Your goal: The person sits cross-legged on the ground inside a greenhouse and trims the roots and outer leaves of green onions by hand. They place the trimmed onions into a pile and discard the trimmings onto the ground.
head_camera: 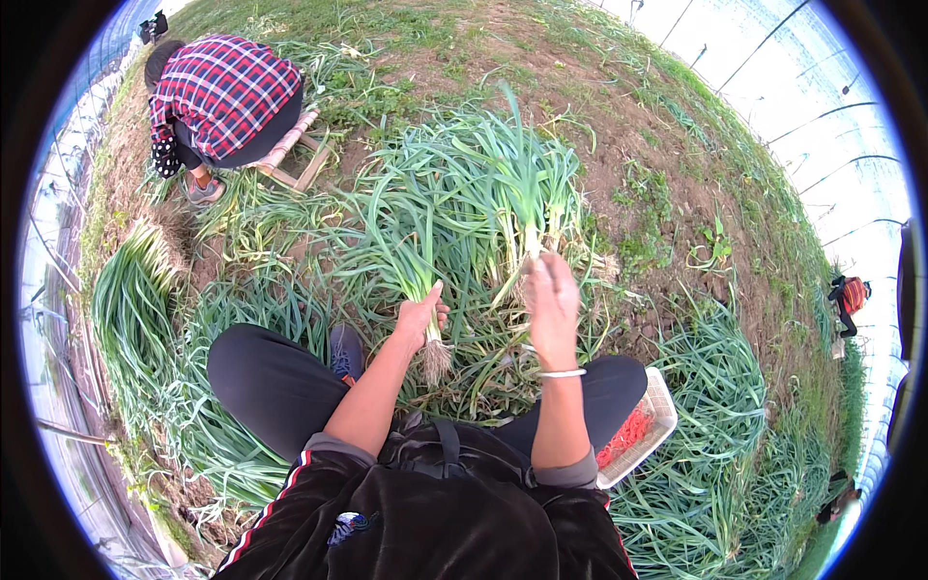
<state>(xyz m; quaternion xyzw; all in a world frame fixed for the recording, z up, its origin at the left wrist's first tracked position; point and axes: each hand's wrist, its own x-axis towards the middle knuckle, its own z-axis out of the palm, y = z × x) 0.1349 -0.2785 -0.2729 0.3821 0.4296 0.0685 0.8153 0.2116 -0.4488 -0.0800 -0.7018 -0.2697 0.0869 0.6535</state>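
Note:
My left hand (419, 317) is closed round the pale stems of a bunch of leafy green allium plants (409, 254), its roots hanging below the fist. To the right, my right hand (554, 293), somewhat blurred, grips a smaller bunch of the same plants (528, 196) near its white base, with the leaves pointing up and away. Behind both hands lies a heap of these green plants (457, 163). Dry, yellowish leaves (493, 373) cover the ground below, between my knees.
A plastic basket (663, 428) holding red ties (625, 435) stands by my right knee. More green plants (703, 391) lie on the right, and a stacked pile (130, 304) on the left. A co-worker in a plaid shirt (225, 94) sits on a low wooden stool (308, 163) at upper left.

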